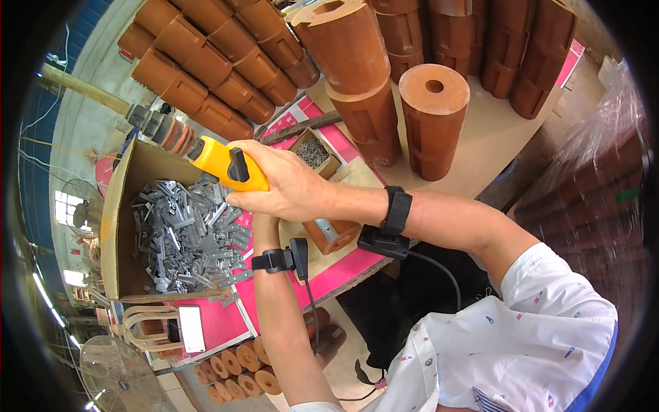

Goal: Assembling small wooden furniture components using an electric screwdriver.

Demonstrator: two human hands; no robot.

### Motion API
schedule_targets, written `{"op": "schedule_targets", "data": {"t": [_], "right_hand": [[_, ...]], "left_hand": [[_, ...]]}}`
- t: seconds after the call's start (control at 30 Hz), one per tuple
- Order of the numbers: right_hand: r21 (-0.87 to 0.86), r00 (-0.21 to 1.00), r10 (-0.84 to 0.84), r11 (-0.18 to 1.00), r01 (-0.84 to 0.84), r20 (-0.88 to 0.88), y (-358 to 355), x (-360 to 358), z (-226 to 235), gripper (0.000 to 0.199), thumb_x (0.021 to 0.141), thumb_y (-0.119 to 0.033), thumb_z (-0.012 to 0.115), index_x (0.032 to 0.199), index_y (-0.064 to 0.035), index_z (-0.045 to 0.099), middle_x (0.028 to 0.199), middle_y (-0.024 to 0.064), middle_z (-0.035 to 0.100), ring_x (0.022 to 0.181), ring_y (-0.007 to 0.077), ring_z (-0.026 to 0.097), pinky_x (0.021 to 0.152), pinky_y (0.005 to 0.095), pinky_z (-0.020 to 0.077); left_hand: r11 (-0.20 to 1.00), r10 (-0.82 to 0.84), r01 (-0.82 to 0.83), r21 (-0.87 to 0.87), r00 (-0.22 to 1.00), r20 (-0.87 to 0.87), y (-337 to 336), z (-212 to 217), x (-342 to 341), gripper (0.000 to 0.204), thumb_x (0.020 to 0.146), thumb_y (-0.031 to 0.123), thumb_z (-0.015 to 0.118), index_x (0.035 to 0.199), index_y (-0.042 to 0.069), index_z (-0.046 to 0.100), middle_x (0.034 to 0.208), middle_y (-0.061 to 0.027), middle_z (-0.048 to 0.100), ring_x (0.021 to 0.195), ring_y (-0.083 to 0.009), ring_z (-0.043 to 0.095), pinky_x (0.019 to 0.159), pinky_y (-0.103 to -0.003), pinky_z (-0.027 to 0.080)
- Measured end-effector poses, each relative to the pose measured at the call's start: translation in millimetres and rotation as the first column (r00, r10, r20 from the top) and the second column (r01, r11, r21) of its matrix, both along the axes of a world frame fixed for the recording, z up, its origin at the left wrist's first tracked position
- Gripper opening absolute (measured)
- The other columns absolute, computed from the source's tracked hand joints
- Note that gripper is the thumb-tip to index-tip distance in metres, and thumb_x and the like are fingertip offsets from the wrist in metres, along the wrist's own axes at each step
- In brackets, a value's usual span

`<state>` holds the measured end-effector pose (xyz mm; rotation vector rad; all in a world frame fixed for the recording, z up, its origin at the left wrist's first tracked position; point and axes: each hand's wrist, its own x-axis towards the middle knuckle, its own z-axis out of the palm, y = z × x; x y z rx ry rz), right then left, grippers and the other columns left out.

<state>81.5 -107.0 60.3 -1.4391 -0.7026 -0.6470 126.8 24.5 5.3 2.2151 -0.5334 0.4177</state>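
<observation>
1. Left hand [264, 223]: reaches up from the lower edge with a black wrist strap; the hand itself lies mostly hidden beneath the right one, so I cannot tell whether it is open or closed. It seems to steady something at the bench edge.
2. Brown clay block [331, 234]: sits on the pink bench top [343, 268] just below the right wrist, a pale metal piece showing on its face.
3. Right hand [288, 185]: wrapped around the yellow power tool [226, 167], fingers closed on the body, the black trigger on top; the tool's nose points left, away from the person.
4. Cardboard box [127, 185]: tipped open toward the person, full of grey metal brackets [185, 233], within easy reach of both hands.
5. Small box of screws [314, 152]: just beyond the right hand, also within reach.
6. Tall clay cylinders [432, 117]: standing upright on the pale table further back.
7. Stacked clay pieces [206, 65]: laid in rows at the far left.
</observation>
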Motion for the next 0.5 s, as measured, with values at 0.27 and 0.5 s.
{"op": "schedule_targets", "data": {"t": [0.27, 0.5], "right_hand": [[0.025, 1.000, 0.005, 1.000, -0.005, 0.009, 4, 1, -2, 0.054, 0.078, -0.022, 0.071, 0.120, -0.0023, 0.044, 0.092, 0.0135, 0.061, 0.086, 0.0307, 0.062, 0.077, 0.0362, 0.0475], [0.012, 1.000, -0.012, 1.000, 0.012, 0.008, 1, 1, -2, 0.055, 0.078, -0.024, 0.071, 0.120, -0.0020, 0.043, 0.093, 0.0142, 0.060, 0.086, 0.0313, 0.061, 0.078, 0.0368, 0.0473]], "left_hand": [[1.000, 0.016, -0.015, -0.022, 0.999, 0.032, -12, -2, -2, 0.026, 0.091, 0.011, 0.055, 0.113, -0.002, 0.054, 0.106, -0.0112, 0.061, 0.096, -0.0212, 0.059, 0.081, -0.032, 0.045], [0.999, 0.019, -0.017, -0.047, 0.999, 0.048, -6, -6, -13, 0.025, 0.090, 0.011, 0.055, 0.111, -0.002, 0.055, 0.104, -0.0111, 0.061, 0.094, -0.0215, 0.059, 0.080, -0.032, 0.045]]}}
